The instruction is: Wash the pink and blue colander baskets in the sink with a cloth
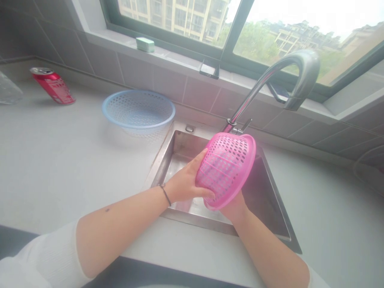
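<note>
A pink plastic basket (223,168) with rows of holes is held tilted on its side over the steel sink (177,160). My left hand (189,180) grips its bottom and outer wall, thumb along the lower side and fingers reaching round the far side. My right hand (235,208) goes in at the basket's open mouth from below; its fingers are hidden behind the rim and wall. Something bluish-purple shows faintly through the holes, too blurred to name. Behind the basket, the chrome faucet (255,90) arches up to the right, with no water seen running.
A light blue perforated basket (139,110) stands on the white counter (75,160), left of the sink. Farther left are a red drink can (53,86) and a clear plastic item (9,90). On the windowsill lie a pale green block (145,45) and a small dark-edged object (209,69).
</note>
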`<state>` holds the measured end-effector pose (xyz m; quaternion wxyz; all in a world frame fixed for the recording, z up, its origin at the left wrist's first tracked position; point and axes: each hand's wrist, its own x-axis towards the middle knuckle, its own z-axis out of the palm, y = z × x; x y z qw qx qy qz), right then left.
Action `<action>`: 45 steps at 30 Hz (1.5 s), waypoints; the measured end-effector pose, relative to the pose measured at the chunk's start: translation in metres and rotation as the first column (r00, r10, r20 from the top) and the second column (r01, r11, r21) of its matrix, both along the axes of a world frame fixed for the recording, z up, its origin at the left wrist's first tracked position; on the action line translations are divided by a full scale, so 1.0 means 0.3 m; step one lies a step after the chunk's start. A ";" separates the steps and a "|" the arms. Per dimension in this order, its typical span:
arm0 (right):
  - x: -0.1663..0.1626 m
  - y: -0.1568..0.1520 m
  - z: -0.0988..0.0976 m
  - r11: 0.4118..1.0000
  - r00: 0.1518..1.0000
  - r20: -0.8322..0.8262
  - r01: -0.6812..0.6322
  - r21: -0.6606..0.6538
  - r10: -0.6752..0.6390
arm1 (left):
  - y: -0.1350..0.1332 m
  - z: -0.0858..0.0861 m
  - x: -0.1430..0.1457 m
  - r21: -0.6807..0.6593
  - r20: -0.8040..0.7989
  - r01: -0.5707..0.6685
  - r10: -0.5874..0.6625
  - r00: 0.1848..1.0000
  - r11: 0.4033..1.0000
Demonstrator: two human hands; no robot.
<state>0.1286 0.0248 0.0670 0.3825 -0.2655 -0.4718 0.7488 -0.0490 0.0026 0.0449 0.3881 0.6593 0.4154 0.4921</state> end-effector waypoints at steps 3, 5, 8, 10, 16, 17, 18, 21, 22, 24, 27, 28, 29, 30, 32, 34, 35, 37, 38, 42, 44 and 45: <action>0.001 0.005 -0.022 0.999 0.999 0.040 -0.036 -0.023 0.036 | 0.001 0.012 -0.004 -0.013 0.054 -0.015 0.016 0.998 1.000; -0.003 0.006 -0.029 0.997 0.994 0.075 -0.071 -0.040 0.074 | 0.004 0.014 -0.007 -0.029 0.089 -0.034 0.036 0.995 0.999; -0.016 0.008 -0.031 0.992 0.983 0.148 -0.095 -0.081 0.106 | 0.010 0.002 -0.010 -0.062 0.165 -0.053 0.063 0.984 0.997; -0.024 0.009 -0.030 0.992 0.977 0.180 -0.101 -0.081 0.114 | 0.014 -0.013 -0.010 -0.092 0.206 -0.055 0.073 0.976 0.994; -0.012 0.009 -0.005 0.980 0.978 0.076 -0.188 -0.063 0.192 | 0.017 -0.031 -0.014 -0.157 0.225 0.000 0.036 0.974 0.988; -0.006 0.012 0.003 0.982 0.983 0.043 -0.176 -0.069 0.179 | 0.015 -0.026 -0.015 -0.154 0.208 0.018 0.015 0.978 0.988; -0.001 0.015 0.011 0.985 0.987 0.006 -0.158 -0.074 0.159 | 0.013 -0.021 -0.015 -0.149 0.182 0.038 -0.010 0.983 0.988; 0.012 0.027 0.033 0.990 0.988 -0.111 -0.116 -0.078 0.107 | 0.006 -0.012 -0.015 -0.131 0.072 0.079 -0.070 0.995 0.988; 0.015 0.029 0.039 0.990 0.985 -0.139 -0.114 -0.083 0.102 | 0.004 -0.012 -0.014 -0.124 0.034 0.084 -0.080 0.996 0.989; 0.018 0.029 0.046 0.988 0.983 -0.159 -0.111 -0.103 0.094 | 0.001 -0.016 -0.011 -0.109 -0.019 0.092 -0.094 0.995 0.990; 0.015 0.020 0.044 0.988 0.988 -0.111 -0.115 -0.104 0.103 | 0.000 -0.019 -0.008 -0.083 -0.027 0.083 -0.085 0.996 0.993; 0.013 0.017 0.039 0.989 0.990 -0.081 -0.119 -0.092 0.112 | 0.000 -0.018 -0.008 -0.075 -0.018 0.073 -0.074 0.997 0.994; 0.012 0.014 0.032 0.989 0.991 -0.051 -0.124 -0.077 0.121 | 0.000 -0.015 -0.008 -0.069 -0.007 0.061 -0.062 0.998 0.996; 0.011 0.013 0.024 0.990 0.992 -0.020 -0.126 -0.064 0.124 | 0.000 -0.011 -0.008 -0.064 0.008 0.052 -0.052 0.999 0.997; 0.012 0.012 0.007 0.991 0.991 0.038 -0.129 -0.047 0.130 | 0.000 -0.002 -0.009 -0.052 0.049 0.051 -0.048 0.998 0.997; 0.016 0.014 -0.009 0.990 0.986 0.096 -0.136 -0.027 0.138 | 0.000 0.007 -0.011 -0.040 0.101 0.063 -0.059 0.993 0.997; 0.018 0.015 -0.015 0.989 0.981 0.127 -0.144 -0.014 0.145 | 0.000 0.009 -0.012 -0.036 0.122 0.065 -0.060 0.991 0.997; 0.023 0.016 -0.021 0.988 0.971 0.186 -0.156 0.009 0.151 | 0.000 0.010 -0.015 -0.044 0.144 0.051 -0.044 0.989 0.998; 0.024 0.015 -0.021 0.987 0.966 0.211 -0.158 0.012 0.152 | 0.001 0.009 -0.016 -0.055 0.149 0.036 -0.028 0.988 0.998; 0.017 0.012 -0.013 0.982 0.945 0.272 -0.188 0.001 0.181 | 0.008 -0.011 -0.021 -0.109 0.202 -0.006 0.028 0.979 0.994; 0.011 0.012 -0.011 0.981 0.943 0.278 -0.192 0.010 0.182 | 0.012 -0.021 -0.022 -0.119 0.221 -0.022 0.048 0.974 0.993; 0.009 0.012 -0.010 0.981 0.943 0.278 -0.193 0.012 0.182 | 0.014 -0.025 -0.022 -0.120 0.224 -0.028 0.054 0.973 0.992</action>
